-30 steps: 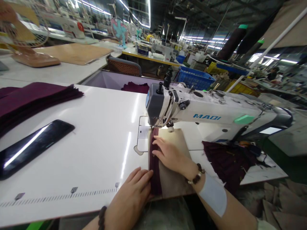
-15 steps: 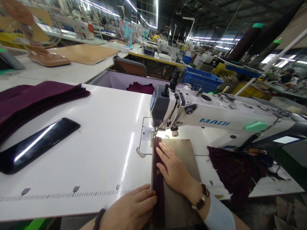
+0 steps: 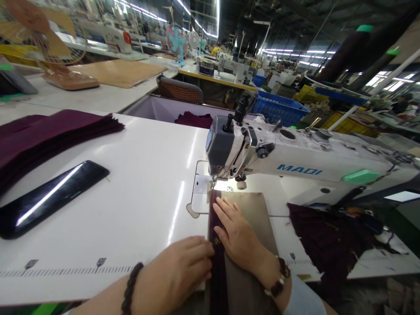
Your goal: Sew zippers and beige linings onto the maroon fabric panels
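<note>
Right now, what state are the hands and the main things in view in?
Left hand: fingers curled
Right hand: open, palm down
Maroon strip: flat, partly under fingers
Beige fabric: flat, partly covered
Machine display: lit
Maroon stack: layered
Black glossy object: lying flat

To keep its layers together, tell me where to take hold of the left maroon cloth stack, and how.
Likely pinch the maroon stack top and bottom at its right end, from the right: layered edges lie exposed there, facing the white tabletop.
</note>
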{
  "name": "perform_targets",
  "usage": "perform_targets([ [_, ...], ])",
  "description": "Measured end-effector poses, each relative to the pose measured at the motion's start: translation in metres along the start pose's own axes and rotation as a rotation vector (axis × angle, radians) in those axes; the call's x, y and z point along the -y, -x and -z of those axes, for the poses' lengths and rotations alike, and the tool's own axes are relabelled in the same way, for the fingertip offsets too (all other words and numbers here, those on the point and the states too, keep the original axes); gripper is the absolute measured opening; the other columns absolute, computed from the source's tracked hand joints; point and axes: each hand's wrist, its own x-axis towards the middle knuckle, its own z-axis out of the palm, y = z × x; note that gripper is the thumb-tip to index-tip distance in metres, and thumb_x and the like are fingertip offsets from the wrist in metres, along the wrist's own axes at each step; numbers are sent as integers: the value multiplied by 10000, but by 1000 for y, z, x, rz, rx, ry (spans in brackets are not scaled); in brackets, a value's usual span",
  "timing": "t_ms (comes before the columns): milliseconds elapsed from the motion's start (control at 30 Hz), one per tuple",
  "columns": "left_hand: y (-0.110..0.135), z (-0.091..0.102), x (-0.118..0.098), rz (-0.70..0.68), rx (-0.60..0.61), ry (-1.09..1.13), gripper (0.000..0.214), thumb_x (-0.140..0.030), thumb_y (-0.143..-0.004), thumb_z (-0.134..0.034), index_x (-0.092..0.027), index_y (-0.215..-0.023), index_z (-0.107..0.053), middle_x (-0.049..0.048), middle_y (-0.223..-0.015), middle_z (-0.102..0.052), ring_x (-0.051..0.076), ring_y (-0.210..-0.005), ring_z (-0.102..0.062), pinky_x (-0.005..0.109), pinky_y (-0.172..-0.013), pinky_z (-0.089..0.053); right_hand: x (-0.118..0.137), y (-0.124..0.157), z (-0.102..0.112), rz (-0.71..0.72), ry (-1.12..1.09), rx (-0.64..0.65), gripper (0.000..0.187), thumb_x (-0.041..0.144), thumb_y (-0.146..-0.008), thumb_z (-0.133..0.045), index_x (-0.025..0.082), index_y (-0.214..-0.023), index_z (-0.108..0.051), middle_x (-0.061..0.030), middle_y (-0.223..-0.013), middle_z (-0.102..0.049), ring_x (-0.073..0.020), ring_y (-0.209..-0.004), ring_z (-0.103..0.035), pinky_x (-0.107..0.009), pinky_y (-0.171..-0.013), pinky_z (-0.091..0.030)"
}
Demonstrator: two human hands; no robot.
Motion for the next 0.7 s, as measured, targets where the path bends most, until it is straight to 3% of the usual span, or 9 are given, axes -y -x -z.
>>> perform_targets([
  [133, -24, -2, 44, 101, -24, -86, 189, -135, -889, -449, -102, -1036, -562, 109, -1057, -588, 200, -973, -543, 342, -860, -481, -1, 0, -1, 6, 4, 12, 479, 204, -862, -380, 110, -1331, -357, -120, -1400, -302, -237, -1315, -213, -497, -1053, -247],
  [233, -36, -9, 67, 99, 24, -187, 231, -124, -845, -528, -89, -1072, -546, 120, -1114, -574, 217, -1022, -533, 371, -911, -450, 0, 1, -2, 6, 4, -3, 501, 184, -847, -387, 109, -1341, -341, -119, -1400, -303, -233, -1316, -210, -494, -1052, -253],
  [500, -41, -17, 76, -4, 107, -349, 290, -204, -855, -553, -68, -1110, -524, 125, -1148, -553, 245, -1056, -505, 387, -938, -399, -7, -5, 2, 4, 13, 26, 515, 166, -832, -388, 97, -1340, -342, -126, -1402, -295, -231, -1316, -211, -491, -1063, -227],
  [700, -50, -23, 86, 63, 116, -377, 425, -269, -826, -607, -59, -1171, -473, 129, -1174, -527, 239, -1061, -492, 364, -937, -386, -21, -17, 5, -3, 10, 45, 527, 187, -835, -404, 133, -1352, -325, -108, -1413, -280, -224, -1314, -218, -497, -1061, -218],
])
